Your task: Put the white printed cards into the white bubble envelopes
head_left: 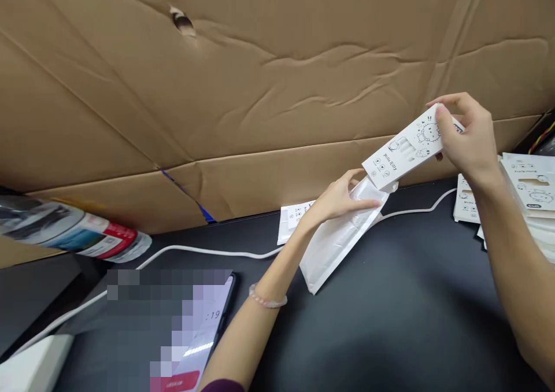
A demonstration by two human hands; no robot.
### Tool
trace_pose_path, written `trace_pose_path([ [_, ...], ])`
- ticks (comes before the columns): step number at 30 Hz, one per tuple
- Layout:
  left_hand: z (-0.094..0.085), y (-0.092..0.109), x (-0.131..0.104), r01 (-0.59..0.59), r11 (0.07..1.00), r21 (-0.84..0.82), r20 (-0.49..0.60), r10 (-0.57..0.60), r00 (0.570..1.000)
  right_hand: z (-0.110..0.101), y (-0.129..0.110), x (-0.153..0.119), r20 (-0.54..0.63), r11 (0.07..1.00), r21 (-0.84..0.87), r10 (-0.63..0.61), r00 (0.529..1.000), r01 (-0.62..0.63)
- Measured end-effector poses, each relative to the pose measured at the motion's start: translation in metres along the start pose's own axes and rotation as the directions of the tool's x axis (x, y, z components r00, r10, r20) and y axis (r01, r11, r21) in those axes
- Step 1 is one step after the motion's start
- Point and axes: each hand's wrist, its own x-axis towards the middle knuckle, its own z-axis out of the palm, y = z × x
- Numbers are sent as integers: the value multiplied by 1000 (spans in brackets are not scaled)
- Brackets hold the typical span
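My right hand [468, 132] grips the upper end of a white box [405, 149] printed with a cartoon cat, "Hello Kitty" lettering and a picture of slim white sticks. The box is tilted, its lower end at the mouth of a white plastic pouch [338, 247]. Around the pouch's upper edge, my left hand [340, 198] is closed, thumb along the near side. Whether the box's tip is inside the pouch or just over it, I cannot tell. Behind my left wrist, a similar printed box in a white pouch [285, 224] lies on the table.
Several printed white boxes and packages [531, 184] are stacked at the right. A white cable [217, 252] crosses the black table [390, 322]. At left are a water bottle [87, 230], a phone [203, 328] and a white block [37, 363]. Cardboard [260, 91] walls the back.
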Motion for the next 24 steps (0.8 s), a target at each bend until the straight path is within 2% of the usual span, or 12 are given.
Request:
trace_pose_path([
  [5, -3, 7, -3, 32, 999, -31, -52, -34, 998, 4, 0, -1, -19, 1000, -1, 10, 1000, -10],
  [10, -5, 8, -3, 52, 999, -6, -84, -52, 995, 1, 5, 1, 28, 998, 19, 62, 998, -63],
  [18, 1, 13, -3, -32, 999, -27, -64, 31, 997, 6, 13, 4, 119, 984, 53, 161, 980, -168],
  [21, -1, 19, -7, -69, 997, -41, -66, 66, 996, 9, 14, 3, 127, 984, 79, 152, 980, -163],
  [24, -1, 21, -9, -45, 989, -141, -53, 38, 998, 11, 11, 1, 150, 992, 41, 115, 982, -122],
])
